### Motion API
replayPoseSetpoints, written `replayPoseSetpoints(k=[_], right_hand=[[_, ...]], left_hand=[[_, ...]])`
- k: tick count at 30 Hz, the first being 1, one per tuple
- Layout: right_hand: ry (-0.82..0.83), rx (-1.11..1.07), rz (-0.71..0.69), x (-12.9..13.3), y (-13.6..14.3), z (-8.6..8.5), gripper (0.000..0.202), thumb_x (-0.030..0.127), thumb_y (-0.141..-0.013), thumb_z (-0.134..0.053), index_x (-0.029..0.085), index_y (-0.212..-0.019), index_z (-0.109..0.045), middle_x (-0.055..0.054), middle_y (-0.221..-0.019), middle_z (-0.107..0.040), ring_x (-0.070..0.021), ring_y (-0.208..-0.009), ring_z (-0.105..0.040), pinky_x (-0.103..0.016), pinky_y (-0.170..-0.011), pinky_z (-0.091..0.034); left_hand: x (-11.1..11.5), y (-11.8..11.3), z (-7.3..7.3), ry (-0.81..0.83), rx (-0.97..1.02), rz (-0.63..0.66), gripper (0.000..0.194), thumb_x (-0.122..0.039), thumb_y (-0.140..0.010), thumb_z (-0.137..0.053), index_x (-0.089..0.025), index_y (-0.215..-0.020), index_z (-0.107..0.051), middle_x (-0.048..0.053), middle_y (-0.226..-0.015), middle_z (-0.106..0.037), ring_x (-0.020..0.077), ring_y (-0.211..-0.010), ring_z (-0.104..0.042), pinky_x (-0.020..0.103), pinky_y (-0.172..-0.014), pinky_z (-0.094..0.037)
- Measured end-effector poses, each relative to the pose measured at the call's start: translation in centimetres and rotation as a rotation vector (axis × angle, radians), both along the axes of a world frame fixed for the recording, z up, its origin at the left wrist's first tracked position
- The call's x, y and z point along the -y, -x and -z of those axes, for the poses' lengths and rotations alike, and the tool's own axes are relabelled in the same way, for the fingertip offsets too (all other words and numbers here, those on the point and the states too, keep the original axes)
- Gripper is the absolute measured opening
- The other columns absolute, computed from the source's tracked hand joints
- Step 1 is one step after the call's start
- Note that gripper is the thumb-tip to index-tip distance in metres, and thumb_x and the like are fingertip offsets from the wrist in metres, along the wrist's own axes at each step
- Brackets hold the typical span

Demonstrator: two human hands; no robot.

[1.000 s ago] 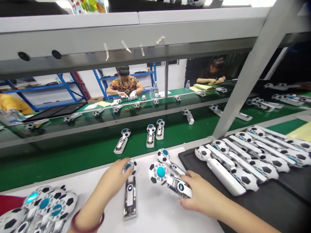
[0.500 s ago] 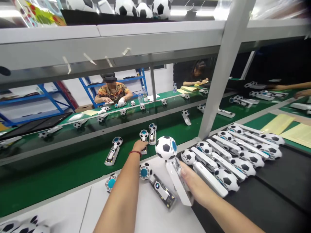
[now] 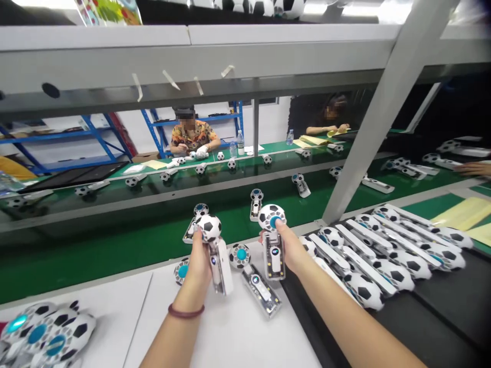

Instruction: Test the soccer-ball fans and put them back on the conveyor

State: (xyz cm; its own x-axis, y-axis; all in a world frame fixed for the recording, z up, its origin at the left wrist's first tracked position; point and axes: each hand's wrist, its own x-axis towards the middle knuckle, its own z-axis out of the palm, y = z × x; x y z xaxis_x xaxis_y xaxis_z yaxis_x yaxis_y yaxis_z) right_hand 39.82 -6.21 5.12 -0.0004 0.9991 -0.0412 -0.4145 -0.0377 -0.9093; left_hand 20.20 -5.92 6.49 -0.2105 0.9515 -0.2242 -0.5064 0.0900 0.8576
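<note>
My left hand (image 3: pixel 198 263) is closed around a football-patterned handheld fan (image 3: pixel 221 267), its ball head up and its white handle tilted. In my right hand (image 3: pixel 294 250) is a second football-patterned fan (image 3: pixel 274 258), upright, a lit display on its clear handle facing me. My right thumb rests by the blue centre of its head. Between the two hands a third fan (image 3: pixel 263 292) lies on the white work surface (image 3: pixel 245 337), its display also lit. Behind my left wrist shows the head of another fan (image 3: pixel 181 271); the rest of it is hidden.
Several fans lie in rows on a black mat (image 3: pixel 433 312) to the right. A pile of fans (image 3: pixel 46 329) sits at lower left. More fans ride on the green conveyor (image 3: pixel 126 255). A slanted grey post (image 3: pixel 368 133) stands ahead. Co-workers sit across the line.
My left hand has come back from the conveyor with a fan. My right hand has turned its fan so the display side faces me. The view has shifted somewhat left.
</note>
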Motion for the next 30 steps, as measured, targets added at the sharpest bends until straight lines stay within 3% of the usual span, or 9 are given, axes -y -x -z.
replayPoseSetpoints(k=[6,9,12,15,17,20,23,26,30], right_hand=[[-0.238,0.248,0.141,-0.9,1.6,3.8,0.058,0.066,-0.069,-0.054,0.018,-0.100,-0.049,-0.009,-0.099,-0.062,-0.0248,-0.097,-0.058,-0.039,-0.091,-0.042],[-0.252,0.322,0.011,-1.1,1.9,5.1,0.057,0.053,-0.063,-0.067,0.020,-0.106,-0.049,-0.007,-0.106,-0.061,-0.0247,-0.105,-0.054,-0.039,-0.097,-0.036],[-0.231,0.381,-0.143,-1.2,2.1,5.9,0.055,0.036,-0.061,-0.073,0.020,-0.108,-0.051,-0.006,-0.102,-0.063,-0.0249,-0.098,-0.057,-0.043,-0.094,-0.038],[-0.224,0.379,-0.155,-1.5,2.3,5.8,0.046,0.036,-0.069,-0.066,0.020,-0.108,-0.048,-0.006,-0.099,-0.061,-0.0233,-0.094,-0.057,-0.043,-0.092,-0.039],[-0.224,0.346,-0.127,-1.6,2.3,4.7,0.043,0.042,-0.077,-0.057,0.022,-0.112,-0.039,-0.004,-0.092,-0.060,-0.0208,-0.084,-0.059,-0.041,-0.084,-0.045],[-0.204,0.201,-0.155,-1.0,2.4,1.6,0.042,0.043,-0.083,-0.049,0.028,-0.116,-0.028,0.000,-0.084,-0.057,-0.0170,-0.070,-0.060,-0.037,-0.069,-0.050],[-0.167,-0.021,-0.312,0.6,2.7,-1.8,0.051,0.029,-0.076,-0.061,0.031,-0.116,-0.028,0.001,-0.088,-0.056,-0.0160,-0.075,-0.059,-0.033,-0.069,-0.050],[-0.163,-0.083,-0.443,2.4,2.9,-3.6,0.056,0.024,-0.074,-0.063,0.030,-0.117,-0.028,0.000,-0.091,-0.056,-0.0162,-0.080,-0.058,-0.032,-0.070,-0.049],[-0.170,-0.092,-0.522,3.9,3.2,-4.2,0.057,0.023,-0.076,-0.063,0.030,-0.120,-0.027,-0.001,-0.098,-0.055,-0.0149,-0.084,-0.058,-0.030,-0.073,-0.048]], left_hand=[[3.3,0.8,4.6,-0.131,-0.259,-0.245,0.052,-0.053,-0.064,-0.063,-0.019,-0.101,-0.053,0.006,-0.092,-0.064,0.0216,-0.094,-0.059,0.030,-0.083,-0.045],[4.9,0.7,6.8,-0.177,-0.459,-0.109,0.059,-0.040,-0.059,-0.071,-0.019,-0.109,-0.048,0.009,-0.105,-0.062,0.0247,-0.100,-0.057,0.035,-0.089,-0.042],[6.4,-0.1,7.5,-0.114,-0.611,0.084,0.054,-0.032,-0.063,-0.067,-0.018,-0.112,-0.047,0.011,-0.107,-0.062,0.0279,-0.102,-0.056,0.042,-0.092,-0.039],[7.5,-1.1,6.3,-0.146,-0.653,0.140,0.044,-0.035,-0.071,-0.061,-0.017,-0.110,-0.049,0.011,-0.105,-0.062,0.0293,-0.103,-0.055,0.044,-0.091,-0.039],[7.9,-1.6,4.4,-0.194,-0.518,0.141,0.044,-0.040,-0.074,-0.059,-0.018,-0.111,-0.047,0.011,-0.104,-0.061,0.0282,-0.101,-0.056,0.042,-0.088,-0.043],[8.1,-1.8,0.9,-0.154,-0.125,0.270,0.051,-0.040,-0.073,-0.062,-0.024,-0.117,-0.039,0.007,-0.095,-0.060,0.0235,-0.085,-0.060,0.040,-0.076,-0.049],[8.0,-1.5,-1.9,-0.092,0.132,0.343,0.056,-0.027,-0.070,-0.065,-0.027,-0.118,-0.037,0.004,-0.091,-0.059,0.0209,-0.077,-0.059,0.039,-0.069,-0.052],[8.1,-0.9,-3.2,-0.074,0.149,0.337,0.058,-0.024,-0.067,-0.066,-0.028,-0.118,-0.039,0.004,-0.091,-0.059,0.0220,-0.076,-0.060,0.039,-0.067,-0.052],[8.9,-0.3,-3.8,-0.080,0.062,0.344,0.060,-0.027,-0.067,-0.066,-0.028,-0.120,-0.039,0.005,-0.085,-0.061,0.0216,-0.067,-0.060,0.035,-0.061,-0.050]])
